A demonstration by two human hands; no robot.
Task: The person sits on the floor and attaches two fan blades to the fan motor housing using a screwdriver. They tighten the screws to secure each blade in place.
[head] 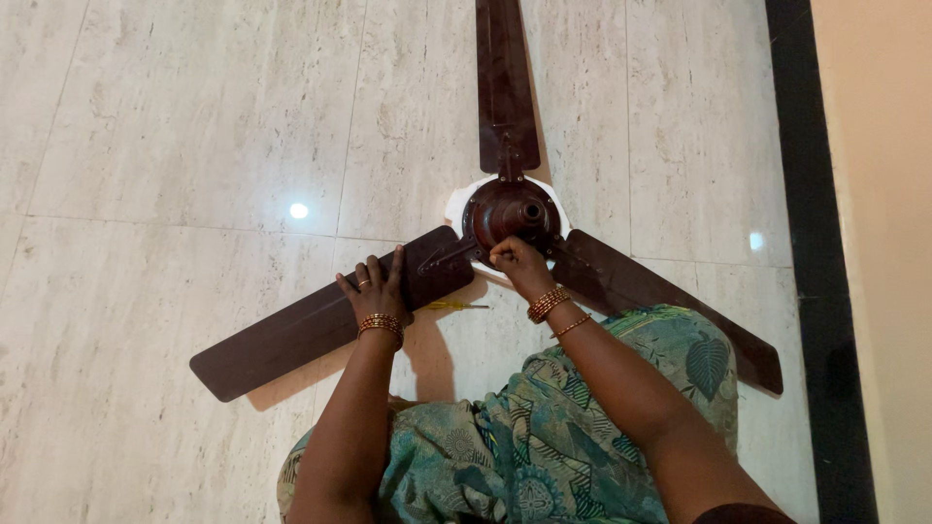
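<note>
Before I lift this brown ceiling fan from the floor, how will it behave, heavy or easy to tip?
The ceiling fan is probably heavy at its middle, where the round motor housing sits. Its three long thin blades may flex and swing, so it would be awkward to lift. The left hand presses one blade flat; it seems unlikely to roll.

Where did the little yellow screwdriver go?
The yellow screwdriver lies on the floor in the middle of the head view, between the left hand and right hand, just below the fan's left blade.
</note>
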